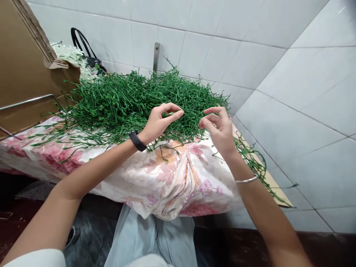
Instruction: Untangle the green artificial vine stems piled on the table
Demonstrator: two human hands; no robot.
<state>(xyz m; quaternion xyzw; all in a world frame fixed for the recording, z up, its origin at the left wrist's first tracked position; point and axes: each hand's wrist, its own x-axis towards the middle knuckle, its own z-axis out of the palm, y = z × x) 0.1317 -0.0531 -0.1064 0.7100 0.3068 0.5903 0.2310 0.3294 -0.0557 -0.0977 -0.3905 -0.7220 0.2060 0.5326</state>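
A large heap of thin green artificial stems [119, 96] with small branching tips spreads across the table. Over the front of this heap, my left hand [162, 120] has its thumb and index fingertip pinched together. Whatever may be between them is too small to make out. A short distance to the right, my right hand [221, 129] is held with its fingers bent and the index finger apart from the thumb. Nothing clear shows in it. Both hands face each other with a gap between them, above the stems.
A floral cloth [155, 174] covers the table. More green stems [254, 159] lie along a board at the right edge. At left stand a cardboard box [25, 63], white flowers [69, 53] and a bag with black handles [83, 40]. Tiled walls [222, 52] close off the back and right.
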